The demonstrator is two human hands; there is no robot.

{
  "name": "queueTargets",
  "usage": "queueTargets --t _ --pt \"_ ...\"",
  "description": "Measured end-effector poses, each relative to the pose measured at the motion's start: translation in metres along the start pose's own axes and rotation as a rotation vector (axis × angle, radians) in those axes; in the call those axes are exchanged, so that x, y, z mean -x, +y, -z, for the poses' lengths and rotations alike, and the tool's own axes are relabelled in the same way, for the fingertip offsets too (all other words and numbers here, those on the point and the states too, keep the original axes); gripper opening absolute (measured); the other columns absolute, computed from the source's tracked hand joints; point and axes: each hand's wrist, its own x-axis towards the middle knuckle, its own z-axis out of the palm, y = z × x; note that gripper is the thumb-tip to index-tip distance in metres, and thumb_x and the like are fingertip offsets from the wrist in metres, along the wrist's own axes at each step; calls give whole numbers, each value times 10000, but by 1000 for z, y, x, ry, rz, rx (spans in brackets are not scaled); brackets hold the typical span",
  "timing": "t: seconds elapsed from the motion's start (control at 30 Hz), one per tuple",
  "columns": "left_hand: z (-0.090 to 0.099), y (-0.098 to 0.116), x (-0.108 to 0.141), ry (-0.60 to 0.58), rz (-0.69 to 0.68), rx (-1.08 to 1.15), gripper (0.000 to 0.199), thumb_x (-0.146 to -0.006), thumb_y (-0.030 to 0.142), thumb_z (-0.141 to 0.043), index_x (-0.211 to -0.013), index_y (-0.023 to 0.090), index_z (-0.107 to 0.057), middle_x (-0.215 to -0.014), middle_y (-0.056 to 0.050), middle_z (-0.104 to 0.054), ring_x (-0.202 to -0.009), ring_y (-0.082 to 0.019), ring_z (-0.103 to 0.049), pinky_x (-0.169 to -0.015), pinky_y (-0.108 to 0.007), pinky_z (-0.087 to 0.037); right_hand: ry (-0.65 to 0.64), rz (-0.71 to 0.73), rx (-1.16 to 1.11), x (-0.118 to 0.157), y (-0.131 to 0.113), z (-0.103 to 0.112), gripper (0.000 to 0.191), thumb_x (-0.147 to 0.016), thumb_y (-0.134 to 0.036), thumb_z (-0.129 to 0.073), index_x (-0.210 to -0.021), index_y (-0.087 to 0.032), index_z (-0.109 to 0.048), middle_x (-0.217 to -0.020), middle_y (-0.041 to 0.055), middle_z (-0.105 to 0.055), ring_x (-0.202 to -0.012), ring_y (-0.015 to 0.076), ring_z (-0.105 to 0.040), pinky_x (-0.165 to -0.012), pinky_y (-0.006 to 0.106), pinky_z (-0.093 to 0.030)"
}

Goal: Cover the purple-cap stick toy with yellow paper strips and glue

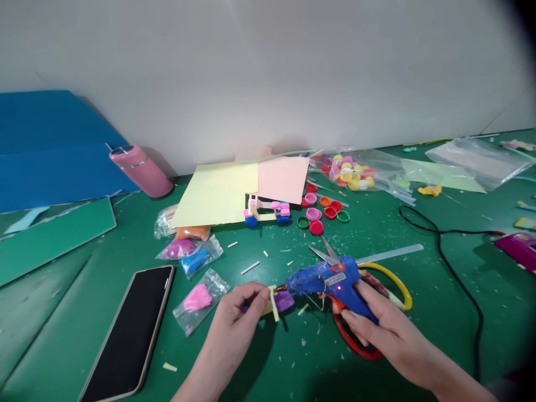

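Note:
My right hand (385,329) is wrapped round the handle of a blue hot glue gun (318,279) with a small red light lit. A clear glue stick (389,254) sticks out of its back. The nozzle points left and meets, or nearly meets, a small pale yellow strip (274,304) pinched between the thumb and finger of my left hand (240,312). Behind that strip a purple piece (285,301) lies partly hidden by the hand. Scissors (404,285) with red and yellow handles rest under the glue gun, their blades spread apart.
Beyond my hands stands a small model with blue wheels (268,213), beside yellow paper (213,190) and loose bottle caps (316,227). Clay packets (201,298), a phone (129,329) and a pink bottle (142,170) are on the left. A black cord (439,251) curves along the right.

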Motion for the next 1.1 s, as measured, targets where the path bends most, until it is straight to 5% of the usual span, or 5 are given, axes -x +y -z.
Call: queueTargets --t 0.53,0.73,1.1 --pt "0 -1 0 -13 15 7 267 -775 370 -508 -621 167 -588 -567 9 -468 -547 -132 -384 -496 -224 -287 2 -9 40 3 -3 2 217 -860 -382 -446 -967 -206 -514 -670 -14 -462 -567 118 -391 -525 219 -408" --pt "0 2 0 0 17 1 268 -766 372 -518 -614 166 -599 -555 10 -464 -541 -133 -382 -488 -224 -280 12 41 84 2 6 6 337 -868 -357 -446 -1173 -214 -451 -799 19 -544 -585 116 -441 -566 217 -431" --pt "0 -2 -1 8 -13 -12 269 -779 356 -518 -616 163 -611 -555 10 -478 -532 -122 -381 -475 -218 -281 27 36 40 -4 -4 3 339 -881 -359 -433 -1177 -194 -440 -843 35 -563 -589 110 -424 -557 213 -421"
